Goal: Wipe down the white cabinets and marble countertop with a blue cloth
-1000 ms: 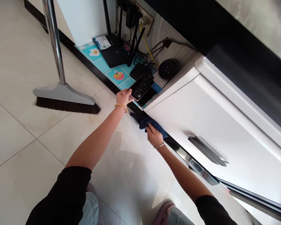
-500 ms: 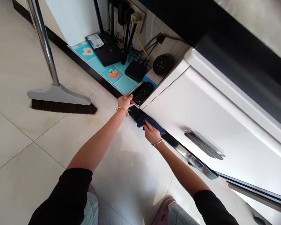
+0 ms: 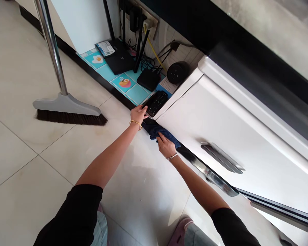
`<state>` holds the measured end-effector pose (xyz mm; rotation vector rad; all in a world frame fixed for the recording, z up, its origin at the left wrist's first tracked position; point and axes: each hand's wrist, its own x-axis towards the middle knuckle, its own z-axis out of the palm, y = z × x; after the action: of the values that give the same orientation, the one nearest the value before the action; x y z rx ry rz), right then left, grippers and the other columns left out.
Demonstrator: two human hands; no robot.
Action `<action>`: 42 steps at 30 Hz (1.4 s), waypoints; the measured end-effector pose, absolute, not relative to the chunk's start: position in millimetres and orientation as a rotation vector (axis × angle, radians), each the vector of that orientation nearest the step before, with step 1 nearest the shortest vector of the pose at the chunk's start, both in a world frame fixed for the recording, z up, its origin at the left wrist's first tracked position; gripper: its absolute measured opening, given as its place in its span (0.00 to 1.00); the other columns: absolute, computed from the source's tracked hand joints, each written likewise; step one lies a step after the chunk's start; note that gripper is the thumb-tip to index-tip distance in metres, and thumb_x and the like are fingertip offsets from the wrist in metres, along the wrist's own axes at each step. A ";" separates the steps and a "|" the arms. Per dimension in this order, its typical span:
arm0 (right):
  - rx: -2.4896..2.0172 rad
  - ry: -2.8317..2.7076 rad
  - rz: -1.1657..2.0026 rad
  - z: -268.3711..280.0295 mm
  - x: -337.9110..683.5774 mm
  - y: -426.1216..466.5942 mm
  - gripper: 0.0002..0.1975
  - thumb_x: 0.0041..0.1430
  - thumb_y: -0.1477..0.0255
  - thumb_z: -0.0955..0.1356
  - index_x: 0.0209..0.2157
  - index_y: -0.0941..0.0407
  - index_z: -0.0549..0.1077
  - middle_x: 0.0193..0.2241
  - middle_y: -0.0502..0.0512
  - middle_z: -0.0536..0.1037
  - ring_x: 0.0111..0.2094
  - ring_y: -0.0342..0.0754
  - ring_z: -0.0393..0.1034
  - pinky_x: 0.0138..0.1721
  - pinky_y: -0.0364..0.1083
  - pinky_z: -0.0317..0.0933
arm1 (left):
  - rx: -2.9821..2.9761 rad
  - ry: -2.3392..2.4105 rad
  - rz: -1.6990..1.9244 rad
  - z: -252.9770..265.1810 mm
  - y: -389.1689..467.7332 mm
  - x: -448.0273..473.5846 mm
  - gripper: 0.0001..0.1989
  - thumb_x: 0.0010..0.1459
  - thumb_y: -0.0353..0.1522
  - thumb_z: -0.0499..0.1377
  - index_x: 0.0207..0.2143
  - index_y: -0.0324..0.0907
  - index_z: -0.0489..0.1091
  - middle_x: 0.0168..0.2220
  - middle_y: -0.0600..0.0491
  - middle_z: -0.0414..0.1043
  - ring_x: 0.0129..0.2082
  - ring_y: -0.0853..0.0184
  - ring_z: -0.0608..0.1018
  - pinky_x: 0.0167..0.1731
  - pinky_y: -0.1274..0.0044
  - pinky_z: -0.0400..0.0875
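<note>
My left hand (image 3: 139, 114) is at the front corner of the low shelf, fingers pinched on the near edge of a flat black object (image 3: 149, 101). That object lies against a black remote control (image 3: 157, 102) with rows of buttons; its kind is unclear. In my right hand (image 3: 166, 145) is a bunched dark blue cloth (image 3: 170, 135), pressed along the black edge below the white cabinet front. The fingertips of that hand are partly buried in the folds.
On the blue tiled shelf mat (image 3: 136, 94) sit a black router (image 3: 120, 59) with antennas, a small black box (image 3: 148, 79), a round speaker (image 3: 178, 72) and tangled cables. A grey broom (image 3: 66, 103) stands at left. A handle (image 3: 222, 158) juts from the cabinet door (image 3: 236, 126).
My left hand has shifted slightly right and down at the flat object, which now shows more beside the remote. My right hand and the cloth stay almost where they were.
</note>
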<state>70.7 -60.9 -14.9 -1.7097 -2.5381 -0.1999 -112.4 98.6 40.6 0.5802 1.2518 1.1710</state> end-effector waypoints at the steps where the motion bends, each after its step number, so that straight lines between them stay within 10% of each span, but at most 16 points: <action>1: -1.714 -2.541 -0.193 -14.5 70.5 -60.9 0.19 0.66 0.81 0.62 0.53 0.57 0.78 0.62 0.59 0.74 0.49 0.49 0.78 0.42 0.42 0.73 | 0.604 1.272 1.160 39.6 98.4 -113.6 0.11 0.54 0.36 0.71 0.36 0.40 0.77 0.26 0.58 0.66 0.28 0.72 0.77 0.42 0.70 0.82; 13: -1.719 -2.553 -0.181 -9.6 70.0 -61.3 0.19 0.67 0.80 0.62 0.54 0.57 0.77 0.63 0.59 0.73 0.51 0.49 0.78 0.43 0.43 0.73 | 0.772 1.294 1.134 38.9 100.9 -126.2 0.26 0.58 0.40 0.69 0.58 0.45 0.74 0.25 0.61 0.66 0.23 0.73 0.77 0.32 0.79 0.79; 18: -1.671 -2.610 -0.198 -5.0 84.6 -68.2 0.19 0.67 0.80 0.62 0.54 0.57 0.77 0.64 0.59 0.73 0.49 0.50 0.78 0.39 0.44 0.73 | 0.759 1.489 1.242 23.1 54.7 -133.6 0.15 0.69 0.38 0.55 0.55 0.46 0.70 0.35 0.56 0.72 0.23 0.74 0.75 0.28 0.82 0.72; 23: -1.720 -2.607 -0.159 -9.7 79.9 -65.1 0.20 0.67 0.80 0.62 0.56 0.58 0.76 0.66 0.61 0.70 0.52 0.51 0.77 0.42 0.44 0.74 | 0.763 1.495 1.034 -8.1 -28.1 -92.1 0.12 0.67 0.31 0.55 0.52 0.42 0.69 0.55 0.43 0.72 0.50 0.65 0.79 0.48 0.76 0.76; 28: -1.656 -2.586 -0.161 -13.0 51.2 -40.3 0.21 0.72 0.77 0.59 0.61 0.61 0.72 0.65 0.65 0.70 0.58 0.52 0.74 0.54 0.45 0.72 | 0.970 1.381 1.195 -10.4 -30.7 -62.7 0.26 0.70 0.36 0.52 0.68 0.43 0.58 0.73 0.43 0.52 0.74 0.63 0.57 0.72 0.72 0.51; 34: -1.617 -2.568 -0.012 -24.5 16.8 -5.7 0.27 0.70 0.81 0.57 0.68 0.62 0.64 0.68 0.65 0.65 0.64 0.52 0.69 0.62 0.47 0.68 | 1.047 1.381 1.324 -5.2 16.5 -89.4 0.29 0.72 0.39 0.49 0.72 0.44 0.52 0.77 0.48 0.40 0.76 0.67 0.46 0.74 0.73 0.41; 42: -1.689 -2.394 0.267 -39.3 -47.1 43.4 0.30 0.71 0.80 0.57 0.72 0.63 0.55 0.72 0.64 0.57 0.70 0.56 0.59 0.70 0.56 0.59 | 1.018 1.424 1.342 -2.3 56.0 -132.7 0.27 0.71 0.37 0.53 0.70 0.50 0.57 0.74 0.52 0.53 0.74 0.69 0.56 0.73 0.75 0.47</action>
<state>-47.1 43.4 -39.3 -1.6893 -2.3940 0.2672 -132.7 56.0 -2.3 1.0176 1.4236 1.3418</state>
